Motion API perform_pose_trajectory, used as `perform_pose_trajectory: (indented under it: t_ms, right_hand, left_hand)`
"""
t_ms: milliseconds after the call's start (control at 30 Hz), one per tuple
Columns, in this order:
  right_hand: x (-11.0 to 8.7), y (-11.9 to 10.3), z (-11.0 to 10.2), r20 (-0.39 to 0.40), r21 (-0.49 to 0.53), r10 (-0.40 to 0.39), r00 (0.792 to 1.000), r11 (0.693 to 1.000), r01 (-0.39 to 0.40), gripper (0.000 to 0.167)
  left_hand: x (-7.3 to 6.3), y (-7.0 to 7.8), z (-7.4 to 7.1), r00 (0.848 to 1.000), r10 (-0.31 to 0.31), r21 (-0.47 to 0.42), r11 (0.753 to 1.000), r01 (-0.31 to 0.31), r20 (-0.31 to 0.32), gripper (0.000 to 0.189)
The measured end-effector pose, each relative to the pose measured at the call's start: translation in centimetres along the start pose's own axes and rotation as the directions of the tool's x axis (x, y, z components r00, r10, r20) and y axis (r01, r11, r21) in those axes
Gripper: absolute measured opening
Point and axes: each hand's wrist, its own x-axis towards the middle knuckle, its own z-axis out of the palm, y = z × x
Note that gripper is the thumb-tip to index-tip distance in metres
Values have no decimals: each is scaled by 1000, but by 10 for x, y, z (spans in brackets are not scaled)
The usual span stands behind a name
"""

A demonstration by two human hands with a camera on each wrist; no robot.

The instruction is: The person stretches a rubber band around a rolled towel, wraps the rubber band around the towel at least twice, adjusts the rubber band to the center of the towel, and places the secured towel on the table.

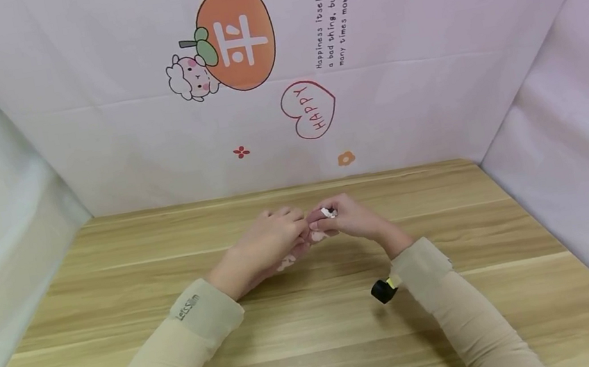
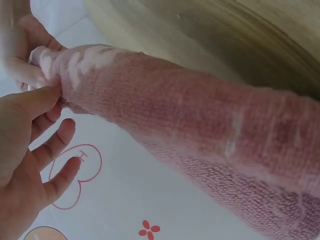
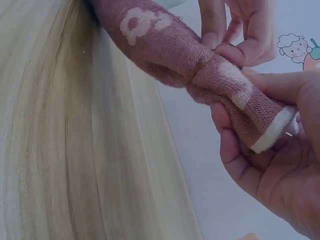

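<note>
A dusty-pink terry towel (image 3: 165, 47) with white flower patterns and a white hem is gathered into a long roll, held up off the table. A thin brownish band (image 3: 198, 71) circles it near the hemmed end. My right hand (image 1: 355, 217) grips that end, thumb on one side and fingers curled on the other. My left hand (image 1: 271, 236) pinches at the towel beside the band with thumb and forefinger; its other fingers are spread apart in the left wrist view. From the head view, the left hand and forearm hide much of the roll.
A wood-grain table (image 1: 322, 348) lies beneath both hands. White printed cloth (image 1: 405, 113) hangs behind it and along both sides. A small black device (image 1: 384, 291) with a yellow tab sits at the right sleeve's cuff.
</note>
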Motion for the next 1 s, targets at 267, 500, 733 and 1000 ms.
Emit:
perform_pose_trajectory:
  t_ms: [267, 500, 733, 1000]
  right_hand:
    - [-1, -1, -6, -4, 28, 19, 1000, 999, -18, 19]
    - [-2, 1, -5, 52, 1, -16, 999, 1000, 16, 19]
    - [-3, 0, -6, 47, 19, -6, 999, 1000, 5, 19]
    - [-4, -1, -7, 80, 64, 28, 996, 997, -33, 23]
  left_hand:
    - [-3, -3, 0, 998, 2, 43, 999, -5, 63, 26]
    - [-4, -6, 6, 999, -21, -113, 993, 26, 46, 10]
    - [-3, -8, 10, 985, 75, -154, 983, -99, -153, 6]
    - [-3, -10, 5, 973, 132, -49, 988, -144, -187, 8]
